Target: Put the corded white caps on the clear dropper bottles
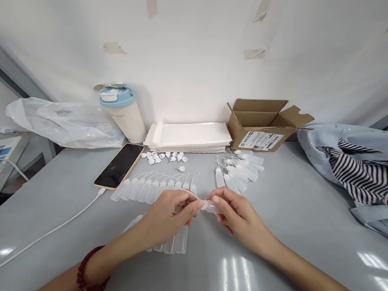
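A small translucent plastic squeeze bottle (211, 207) lies sideways between my hands, above the table. My right hand (242, 216) grips its body between thumb and fingers. My left hand (170, 212) pinches at its neck end, where a thin white strap shows; the fingers cover the cap area. Behind my left hand stretches a row of similar bottles (140, 190) with straps pointing away from me. More bottles (180, 240) lie nearer, partly hidden under my left forearm. Beyond my right hand, a loose fan of bottles (242, 172) rests before the box. Several small white caps (156, 158) lie scattered behind the row.
Along the wall stand a cream tumbler (126, 118), stacked white padded envelopes (195, 136) and an open cardboard box (261, 124). A phone (119, 166) with a charging cable (55, 233) is at left, near a plastic bag (66, 121). Striped cloth (366, 171) occupies the right.
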Motion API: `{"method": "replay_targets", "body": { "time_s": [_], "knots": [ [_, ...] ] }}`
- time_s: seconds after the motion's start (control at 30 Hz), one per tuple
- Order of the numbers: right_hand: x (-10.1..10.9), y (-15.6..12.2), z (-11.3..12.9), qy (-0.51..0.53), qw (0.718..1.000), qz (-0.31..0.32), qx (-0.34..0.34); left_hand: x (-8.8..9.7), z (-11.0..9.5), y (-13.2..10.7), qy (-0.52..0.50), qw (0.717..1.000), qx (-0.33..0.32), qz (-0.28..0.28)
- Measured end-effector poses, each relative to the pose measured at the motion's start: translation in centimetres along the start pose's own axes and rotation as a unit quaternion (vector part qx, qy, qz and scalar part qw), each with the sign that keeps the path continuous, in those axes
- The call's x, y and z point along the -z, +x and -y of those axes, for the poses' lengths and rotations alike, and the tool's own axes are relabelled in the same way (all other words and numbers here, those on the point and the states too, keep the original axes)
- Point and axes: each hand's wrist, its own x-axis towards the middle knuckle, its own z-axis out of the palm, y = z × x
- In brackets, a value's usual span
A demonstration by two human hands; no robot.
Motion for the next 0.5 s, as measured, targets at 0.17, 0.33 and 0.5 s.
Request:
{"method": "replay_targets", "body": {
  "time_s": [0.17,0.33,0.5],
  "knots": [
    [0.2,0.4,0.1,0.134,0.987,0.058,-0.072,-0.1,0.5,-0.1,0.051,0.994,-0.088,-0.026],
    [0.2,0.3,0.0,0.108,0.991,0.049,-0.055,0.2,-0.2,0.0,0.038,0.998,-0.048,-0.008],
    [0.0,-0.2,0.0,-0.016,0.999,0.028,0.018,0.3,-0.5,0.0,-0.013,0.999,0.048,0.015]
  ]
}}
